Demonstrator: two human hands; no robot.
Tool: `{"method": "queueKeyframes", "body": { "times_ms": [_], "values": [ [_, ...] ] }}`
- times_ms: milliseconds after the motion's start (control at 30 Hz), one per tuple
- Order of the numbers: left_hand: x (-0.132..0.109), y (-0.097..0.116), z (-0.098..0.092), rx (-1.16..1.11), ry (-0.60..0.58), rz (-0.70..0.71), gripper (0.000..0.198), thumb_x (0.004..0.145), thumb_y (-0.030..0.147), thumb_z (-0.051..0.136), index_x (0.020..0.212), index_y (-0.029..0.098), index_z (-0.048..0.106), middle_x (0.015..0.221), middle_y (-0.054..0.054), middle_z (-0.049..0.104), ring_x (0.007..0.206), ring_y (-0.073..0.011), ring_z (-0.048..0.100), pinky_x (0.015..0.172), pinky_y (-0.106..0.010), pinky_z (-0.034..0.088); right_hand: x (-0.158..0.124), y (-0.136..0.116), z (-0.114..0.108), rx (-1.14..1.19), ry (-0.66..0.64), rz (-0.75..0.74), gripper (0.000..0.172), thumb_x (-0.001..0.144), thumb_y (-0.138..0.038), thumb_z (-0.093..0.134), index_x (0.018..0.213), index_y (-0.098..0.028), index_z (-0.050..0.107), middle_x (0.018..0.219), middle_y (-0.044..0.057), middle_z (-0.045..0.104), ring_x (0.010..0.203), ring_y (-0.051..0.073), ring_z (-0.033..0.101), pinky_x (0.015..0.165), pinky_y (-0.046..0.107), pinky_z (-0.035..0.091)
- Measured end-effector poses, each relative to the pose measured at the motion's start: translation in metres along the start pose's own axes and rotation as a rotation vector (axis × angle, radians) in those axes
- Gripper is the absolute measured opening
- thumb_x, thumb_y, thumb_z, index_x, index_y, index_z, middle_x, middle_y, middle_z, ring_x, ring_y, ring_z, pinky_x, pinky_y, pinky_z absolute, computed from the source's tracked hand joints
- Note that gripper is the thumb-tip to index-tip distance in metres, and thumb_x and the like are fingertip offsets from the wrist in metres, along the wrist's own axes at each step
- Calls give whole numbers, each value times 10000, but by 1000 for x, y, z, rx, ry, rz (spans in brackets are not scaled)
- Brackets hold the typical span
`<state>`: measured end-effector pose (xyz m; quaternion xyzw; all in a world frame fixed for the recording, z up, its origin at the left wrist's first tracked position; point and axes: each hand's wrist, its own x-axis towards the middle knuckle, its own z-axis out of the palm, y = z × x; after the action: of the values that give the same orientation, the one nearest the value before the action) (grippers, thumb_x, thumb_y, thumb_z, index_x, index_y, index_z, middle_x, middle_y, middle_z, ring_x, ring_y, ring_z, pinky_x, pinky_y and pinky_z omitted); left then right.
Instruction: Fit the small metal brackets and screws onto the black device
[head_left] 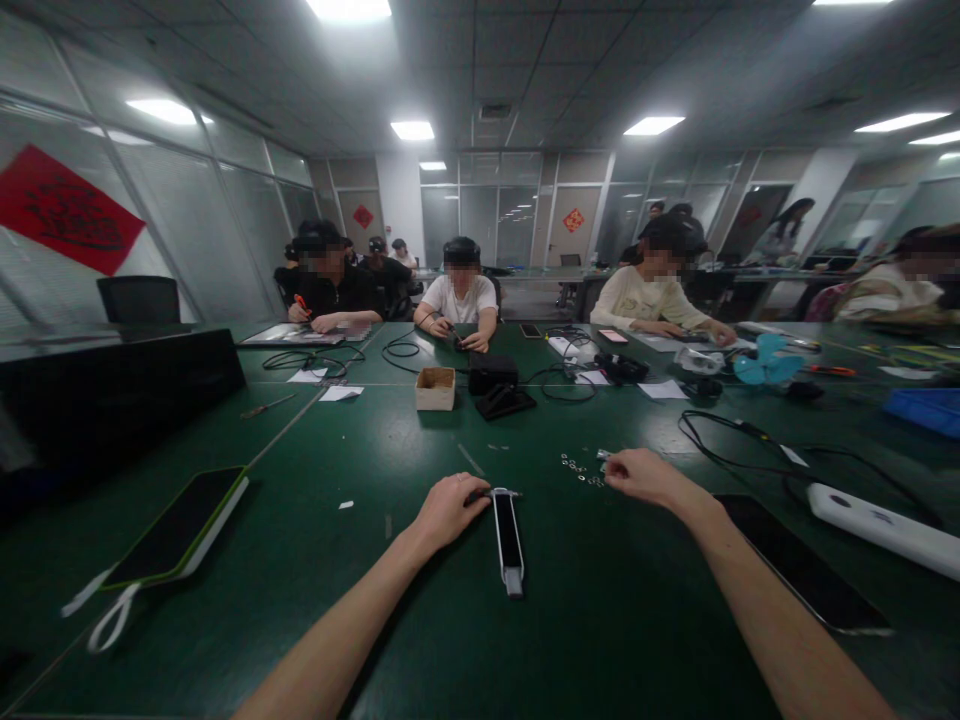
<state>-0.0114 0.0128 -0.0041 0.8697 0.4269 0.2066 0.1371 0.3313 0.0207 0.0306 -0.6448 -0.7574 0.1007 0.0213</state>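
The fingers (475, 491) of the left hand (450, 512) were curled and closed over a slim dark tool (486, 493), its metal tip reaching the top end of a narrow black-and-silver device (508, 540). How firmly they gripped could not be told. The right hand (643, 477) was bunched, its fingertips (611, 464) just beside a small scatter of metal rings (577, 470); whether they had hold of one was too small to tell.

The device lay flat between the hands toward the near edge of the table, its long axis running almost straight away from the person, tilted slightly, with its silver end nearest the body. The rings sat to its far right.

The green table (600, 620) carried a black tablet (176, 525) near the left edge and a white power strip (877, 530) with black cable near the right edge. Toward the middle stood a small cardboard box (435, 388); a blue tray (922, 412) sat at the right edge.

Across the table, co-workers (461, 295) in dark caps sat working at the far edge, beneath ceiling panel lights (652, 126), with glass partitions (480, 225) behind them.
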Motion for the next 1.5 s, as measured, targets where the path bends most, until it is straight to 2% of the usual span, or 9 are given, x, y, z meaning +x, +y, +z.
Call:
{"method": "queueKeyframes", "body": {
  "times_ms": [400, 633, 767, 933, 1067, 1167, 1300, 1367, 1500],
  "values": [
    [0, 1, -1, -6, 22, 12, 182, 865, 266, 553, 1020, 205, 627, 890, -11, 625, 771, -151, 569, 696, -251, 433, 4, -9, 8, 46, -34, 96, 106, 751, -209, 565, 776, -179, 664, 799, 61, 664, 713, 171, 624, 561, 218, 385],
    [-1, -1, 1, 10, 29, 22, 183, 867, 273, 552, 1016, 200, 628, 870, -14, 618, 750, -147, 566, 667, -242, 422, 5, -11, 11, 5, 76, -4, 179, 760, -237, 560, 902, -189, 658, 884, 61, 660, 788, 180, 613, 639, 240, 412],
    [-1, 0, 0, 15, 27, 13, 184, 870, 275, 549, 1019, 200, 627, 874, -15, 617, 757, -148, 570, 673, -246, 423, 9, -8, 18, 51, 68, -11, 152, 799, -239, 536, 849, -194, 672, 892, 65, 669, 812, 189, 625, 658, 250, 429],
    [-1, 0, 1, 8, 25, 9, 180, 867, 277, 553, 1017, 209, 627, 889, -11, 620, 770, -152, 571, 671, -249, 424, 12, -6, 24, 66, 56, 4, 140, 804, -217, 523, 821, -185, 659, 841, 59, 661, 743, 173, 624, 631, 248, 426],
    [-1, -1, 1, 10, 30, 2, 185, 862, 274, 552, 1016, 206, 630, 890, -14, 622, 769, -152, 575, 677, -250, 426, 12, -11, 23, 61, 143, 5, 161, 836, -222, 480, 803, -165, 628, 837, 75, 638, 732, 171, 604, 618, 249, 414],
    [-2, 1, 0, 7, 30, 5, 202, 851, 275, 551, 1022, 200, 627, 890, -19, 623, 780, -158, 581, 691, -257, 435, 11, -19, 23, 104, 228, -23, 180, 854, -229, 444, 814, -155, 603, 835, 72, 621, 738, 166, 587, 633, 254, 417],
    [-2, 2, 1, -10, 54, 3, 226, 830, 245, 538, 1034, 191, 618, 890, -20, 624, 779, -158, 585, 722, -269, 449, 10, -39, 28, 258, 326, -165, 201, 858, -246, 431, 910, -154, 602, 810, 45, 610, 703, 152, 568, 642, 265, 435],
    [-2, 2, 1, -12, 64, -6, 240, 813, 230, 540, 1038, 188, 614, 894, -24, 625, 775, -160, 585, 730, -276, 455, 8, -53, 33, 336, 348, -234, 202, 843, -229, 448, 949, -154, 603, 780, 31, 605, 671, 145, 558, 628, 264, 441],
    [-4, 6, -1, -7, 125, -8, 281, 793, 218, 544, 1068, 190, 596, 964, -43, 617, 791, -172, 583, 740, -292, 461, -1, -84, 41, 451, 354, -315, 163, 823, -209, 483, 899, -161, 619, 749, 19, 602, 647, 137, 550, 616, 263, 450]
  ]
}}
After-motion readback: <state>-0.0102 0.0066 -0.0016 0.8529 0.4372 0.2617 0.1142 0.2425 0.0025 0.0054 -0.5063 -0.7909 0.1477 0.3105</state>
